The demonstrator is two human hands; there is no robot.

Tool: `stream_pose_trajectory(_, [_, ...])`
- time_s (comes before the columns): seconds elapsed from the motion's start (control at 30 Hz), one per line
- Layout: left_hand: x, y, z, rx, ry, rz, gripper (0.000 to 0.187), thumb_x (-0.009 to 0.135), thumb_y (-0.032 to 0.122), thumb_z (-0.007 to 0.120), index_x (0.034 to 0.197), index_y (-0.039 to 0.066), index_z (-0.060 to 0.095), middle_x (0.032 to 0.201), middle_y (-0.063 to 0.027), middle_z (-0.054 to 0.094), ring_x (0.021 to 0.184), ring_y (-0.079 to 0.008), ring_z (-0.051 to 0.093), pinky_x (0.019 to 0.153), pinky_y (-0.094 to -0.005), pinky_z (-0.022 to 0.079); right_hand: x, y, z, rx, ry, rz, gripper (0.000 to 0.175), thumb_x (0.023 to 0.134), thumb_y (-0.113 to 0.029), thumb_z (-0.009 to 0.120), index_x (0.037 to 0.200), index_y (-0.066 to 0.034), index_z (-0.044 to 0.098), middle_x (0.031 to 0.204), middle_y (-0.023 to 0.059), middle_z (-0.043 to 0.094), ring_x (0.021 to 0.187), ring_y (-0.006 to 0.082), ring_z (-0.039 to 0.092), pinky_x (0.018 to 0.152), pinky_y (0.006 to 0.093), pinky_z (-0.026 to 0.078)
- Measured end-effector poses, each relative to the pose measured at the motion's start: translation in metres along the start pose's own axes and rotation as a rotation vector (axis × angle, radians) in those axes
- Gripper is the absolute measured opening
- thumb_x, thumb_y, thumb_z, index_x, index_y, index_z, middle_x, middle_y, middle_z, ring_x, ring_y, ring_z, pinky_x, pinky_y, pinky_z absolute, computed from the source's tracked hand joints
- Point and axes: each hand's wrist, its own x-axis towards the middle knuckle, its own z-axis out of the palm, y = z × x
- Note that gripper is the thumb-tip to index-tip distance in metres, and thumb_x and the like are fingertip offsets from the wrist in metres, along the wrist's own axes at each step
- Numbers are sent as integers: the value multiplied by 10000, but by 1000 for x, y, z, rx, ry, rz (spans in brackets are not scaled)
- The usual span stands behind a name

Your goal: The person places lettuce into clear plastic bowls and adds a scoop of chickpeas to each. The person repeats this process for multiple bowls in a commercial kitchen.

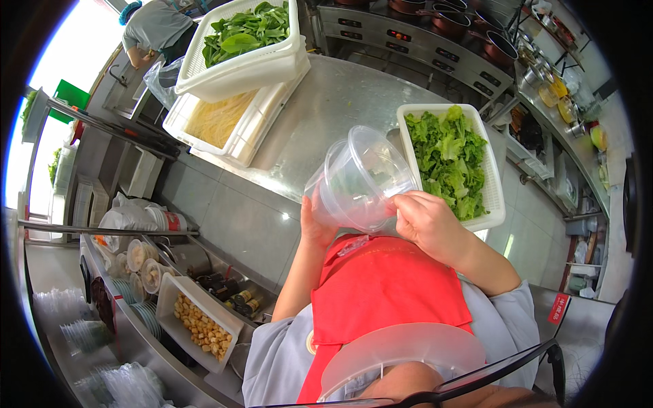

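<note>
Two clear plastic tubs, one partly inside the other, are held in front of the red apron. My left hand supports the outer tub from its left side and base. At the right, my right hand pinches the rim of a tub between thumb and fingers. The open mouths tilt up and to the right. Just beyond my right hand stands a white plastic basket of torn green lettuce on the stainless steel table.
White baskets with leafy greens and thin noodles are stacked at the table's far left. A bin of tan cubes sits on the lower-left shelf. Pans line the back stove. Another person bends at upper left.
</note>
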Motion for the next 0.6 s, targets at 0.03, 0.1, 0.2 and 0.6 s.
stream_pose_trajectory(0.03, [-2,-1,2,10,6,-17,1091,881,817,545,1658,126,214,1625,-132,384,1434,-402,449,1130,-623,405,-1,0,0,-22,6,-11,164,830,74,658,981,20,624,872,160,676,811,329,690,695,396,555])
stream_pose_trajectory(0.1, [-7,-2,7,1,30,-43,1078,888,816,543,1654,127,226,1620,-132,392,1437,-402,447,1135,-622,399,-2,1,-2,-8,44,-18,201,795,83,665,978,15,617,853,146,662,791,323,676,684,394,549])
stream_pose_trajectory(0.2, [-11,-7,14,-45,58,-70,1060,882,822,548,1634,127,274,1607,-130,413,1447,-393,432,1148,-617,381,0,2,-5,-42,89,-62,236,776,74,685,988,10,605,792,126,620,770,318,652,674,405,539])
stream_pose_trajectory(0.6, [-22,-9,19,-20,-43,-76,1163,841,863,565,1668,149,170,1671,-150,280,1500,-422,348,1188,-642,317,-4,-1,-15,26,133,-120,185,857,54,715,963,-9,577,859,122,614,812,328,634,708,403,527])
